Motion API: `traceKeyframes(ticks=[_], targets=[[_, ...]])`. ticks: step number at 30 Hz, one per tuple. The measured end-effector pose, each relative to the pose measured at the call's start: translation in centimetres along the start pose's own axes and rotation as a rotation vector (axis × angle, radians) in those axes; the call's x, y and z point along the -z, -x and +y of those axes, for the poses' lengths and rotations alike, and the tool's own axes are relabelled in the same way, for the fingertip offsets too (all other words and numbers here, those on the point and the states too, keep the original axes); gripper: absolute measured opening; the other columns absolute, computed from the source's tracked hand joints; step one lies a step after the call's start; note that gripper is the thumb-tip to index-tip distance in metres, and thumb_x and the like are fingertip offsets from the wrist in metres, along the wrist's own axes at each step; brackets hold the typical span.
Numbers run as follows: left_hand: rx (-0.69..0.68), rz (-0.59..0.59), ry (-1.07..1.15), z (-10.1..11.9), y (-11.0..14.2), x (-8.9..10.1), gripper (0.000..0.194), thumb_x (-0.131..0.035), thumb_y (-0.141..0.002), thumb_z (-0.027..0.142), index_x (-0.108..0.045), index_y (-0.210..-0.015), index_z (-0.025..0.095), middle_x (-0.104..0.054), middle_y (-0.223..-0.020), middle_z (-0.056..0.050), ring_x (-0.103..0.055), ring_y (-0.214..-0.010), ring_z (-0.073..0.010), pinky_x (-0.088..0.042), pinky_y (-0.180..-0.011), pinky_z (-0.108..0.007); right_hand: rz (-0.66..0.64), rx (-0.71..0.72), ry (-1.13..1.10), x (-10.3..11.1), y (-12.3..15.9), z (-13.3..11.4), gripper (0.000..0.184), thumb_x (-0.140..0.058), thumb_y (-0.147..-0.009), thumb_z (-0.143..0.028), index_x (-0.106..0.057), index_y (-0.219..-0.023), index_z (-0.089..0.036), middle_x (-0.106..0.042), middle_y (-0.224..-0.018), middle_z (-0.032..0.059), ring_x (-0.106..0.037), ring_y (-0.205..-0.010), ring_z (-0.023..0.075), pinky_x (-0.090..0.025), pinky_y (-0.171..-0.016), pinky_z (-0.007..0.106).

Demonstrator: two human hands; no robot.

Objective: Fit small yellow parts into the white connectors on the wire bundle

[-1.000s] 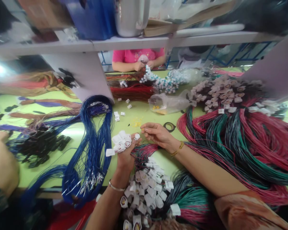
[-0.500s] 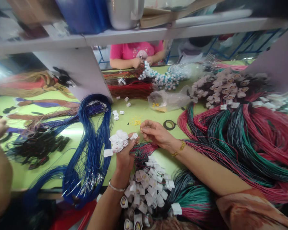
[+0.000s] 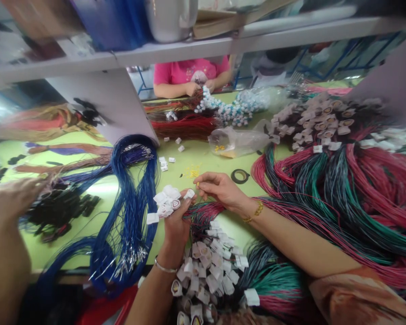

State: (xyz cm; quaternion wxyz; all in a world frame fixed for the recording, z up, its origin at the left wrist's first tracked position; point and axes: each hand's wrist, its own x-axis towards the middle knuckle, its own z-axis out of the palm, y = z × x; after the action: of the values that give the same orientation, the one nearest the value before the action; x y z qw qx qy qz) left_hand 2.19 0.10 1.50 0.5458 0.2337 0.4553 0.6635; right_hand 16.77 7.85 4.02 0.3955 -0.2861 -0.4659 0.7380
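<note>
My left hand (image 3: pixel 176 221) is closed round a bunch of white plastic connectors (image 3: pixel 165 201) on red and green wires (image 3: pixel 201 214), held up over the green table (image 3: pixel 88 189). My right hand (image 3: pixel 218 187) is pinched on a tiny piece I cannot make out, its fingertips close to one white connector at the top of the bunch. More white connectors (image 3: pixel 206 266) on the same wire bundle lie heaped below my left wrist. Small yellow bits (image 3: pixel 192 171) lie on the table just beyond my right hand.
A blue wire loop (image 3: pixel 131 203) lies left of my hands; thick red and green wire bundles (image 3: pixel 341 198) fill the right. A clear bag (image 3: pixel 237 142), a black ring (image 3: pixel 239 176) and loose connectors lie ahead. Another person's arm (image 3: pixel 6 225) reaches in at left; a person in pink (image 3: pixel 189 74) works opposite.
My right hand has shifted slightly left toward the connector bunch. The other person's hand at the left has stretched further out over the table.
</note>
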Motion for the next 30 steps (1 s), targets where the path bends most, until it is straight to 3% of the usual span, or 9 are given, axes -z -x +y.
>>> traceKeyframes(ticks=[3, 6, 9, 12, 18, 23, 26, 30], targets=[[0.000, -0.012, 0.010, 0.2, 0.0, -0.2, 0.018, -0.085, -0.072, 0.032, -0.078, -0.084, 0.021, -0.077, -0.089, -0.006, -0.070, -0.084, -0.0220, -0.059, -0.082, -0.036, -0.018, 0.108, 0.225, -0.4, 0.4, -0.2, 0.020, -0.072, -0.085, -0.033, -0.068, -0.098, -0.018, -0.065, -0.071, -0.0029, -0.059, -0.058, 0.0090, -0.050, -0.060, 0.024], [0.017, -0.021, 0.063, 0.3, -0.1, -0.5, 0.021, -0.086, -0.070, 0.036, -0.078, -0.085, 0.023, -0.075, -0.085, -0.005, -0.069, -0.080, -0.0204, -0.059, -0.082, -0.036, 0.013, 0.302, 0.528, -1.0, 0.9, -0.4, 0.009, -0.058, -0.092, -0.023, -0.064, -0.097, -0.019, -0.066, -0.079, -0.0007, -0.060, -0.065, 0.0100, -0.050, -0.064, 0.025], [-0.015, -0.009, 0.081, 0.2, -0.2, -0.6, 0.020, -0.087, -0.067, 0.032, -0.077, -0.082, 0.023, -0.074, -0.083, -0.003, -0.068, -0.077, -0.0181, -0.058, -0.079, -0.032, 0.011, 0.537, 0.797, -1.6, 1.3, -0.5, 0.013, -0.051, -0.094, -0.015, -0.064, -0.092, -0.018, -0.066, -0.084, 0.0028, -0.061, -0.078, 0.0133, -0.050, -0.074, 0.029], [-0.026, -0.019, 0.101, 0.0, -0.2, -0.5, 0.020, -0.087, -0.066, 0.029, -0.076, -0.082, 0.023, -0.074, -0.085, -0.002, -0.068, -0.078, -0.0171, -0.058, -0.079, -0.030, -0.020, 0.674, 0.900, -1.9, 1.6, -0.6, 0.018, -0.047, -0.097, -0.012, -0.064, -0.093, -0.019, -0.066, -0.091, 0.0056, -0.061, -0.087, 0.0158, -0.051, -0.079, 0.031], [-0.034, -0.043, 0.109, 0.0, -0.1, -0.4, 0.023, -0.087, -0.068, 0.026, -0.076, -0.088, 0.022, -0.077, -0.092, -0.001, -0.072, -0.083, -0.0175, -0.058, -0.086, -0.031, -0.005, 0.686, 0.962, -2.0, 1.8, -0.5, 0.015, -0.047, -0.096, -0.012, -0.061, -0.096, -0.019, -0.066, -0.089, 0.0044, -0.059, -0.078, 0.0142, -0.048, -0.071, 0.028], [-0.020, -0.059, 0.118, 0.1, -0.1, -0.4, 0.022, -0.088, -0.068, 0.024, -0.078, -0.087, 0.022, -0.078, -0.090, -0.001, -0.072, -0.081, -0.0162, -0.059, -0.080, -0.027, 0.026, 0.652, 1.025, -2.0, 1.9, -0.6, 0.010, -0.048, -0.094, -0.013, -0.056, -0.092, -0.019, -0.066, -0.082, 0.0025, -0.058, -0.070, 0.0124, -0.046, -0.065, 0.025], [-0.031, -0.028, 0.125, 0.0, -0.1, -0.4, 0.023, -0.091, -0.062, 0.025, -0.077, -0.079, 0.020, -0.078, -0.084, -0.001, -0.072, -0.076, -0.0156, -0.059, -0.075, -0.026, -0.011, 0.637, 1.105, -2.3, 2.2, -0.5, 0.016, -0.043, -0.097, -0.015, -0.059, -0.098, -0.018, -0.070, -0.088, 0.0055, -0.063, -0.078, 0.0151, -0.050, -0.071, 0.028], [-0.095, 0.088, 0.074, -0.3, -0.2, -0.3, 0.026, -0.092, -0.059, 0.024, -0.075, -0.077, 0.019, -0.076, -0.080, 0.000, -0.070, -0.072, -0.0126, -0.058, -0.073, -0.023, -0.036, 0.557, 1.172, -2.9, 2.4, 0.9, 0.028, -0.041, -0.099, -0.017, -0.059, -0.120, -0.017, -0.074, -0.111, 0.0102, -0.069, -0.093, 0.0184, -0.054, -0.078, 0.030]])
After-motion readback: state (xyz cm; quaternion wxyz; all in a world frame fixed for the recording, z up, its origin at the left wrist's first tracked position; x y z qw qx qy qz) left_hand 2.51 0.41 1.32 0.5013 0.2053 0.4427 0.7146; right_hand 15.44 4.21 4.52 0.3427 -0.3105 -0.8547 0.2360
